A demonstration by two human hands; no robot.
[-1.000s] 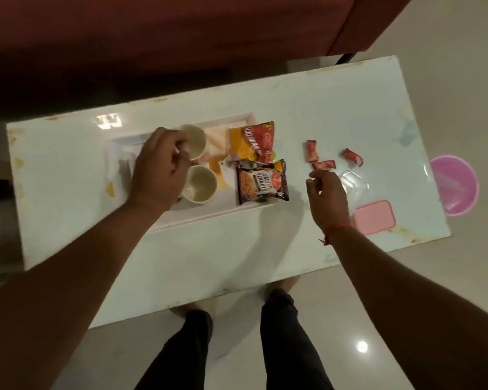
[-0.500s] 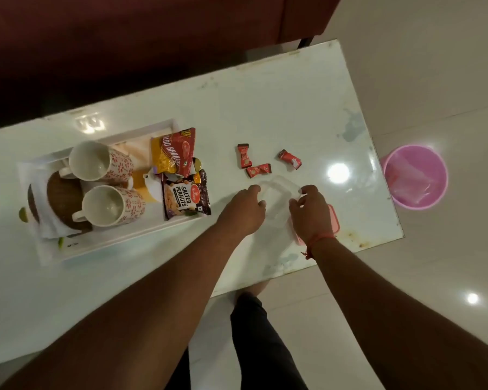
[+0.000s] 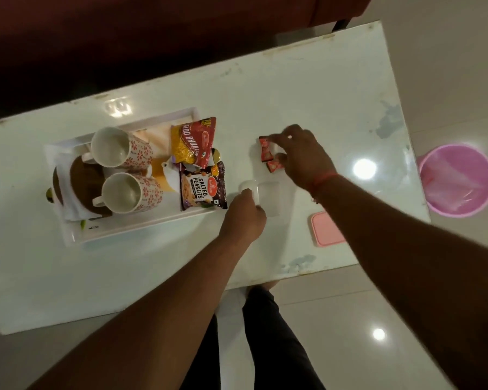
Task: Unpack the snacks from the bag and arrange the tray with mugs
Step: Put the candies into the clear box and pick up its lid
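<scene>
A white tray [image 3: 130, 232] on the white table holds two patterned mugs [image 3: 119, 147] [image 3: 127, 194], brown coasters [image 3: 85, 187], a yellow-red snack packet [image 3: 193, 142] and a salted peanuts packet [image 3: 202, 187]. My left hand [image 3: 244, 218] grips the left rim of a clear plastic container [image 3: 268, 197] beside the tray. My right hand [image 3: 302, 156] reaches over several small red candies [image 3: 266, 149], its fingers closing on them. One more candy lies hidden under that hand.
A pink lid [image 3: 326, 229] lies on the table near its front edge, under my right forearm. A pink bucket [image 3: 457, 180] stands on the floor to the right. A dark red sofa [image 3: 152, 38] runs behind the table. My legs are below the table edge.
My left hand left the mugs and took hold of the clear container. My right hand let go of the container and moved up to the red candies.
</scene>
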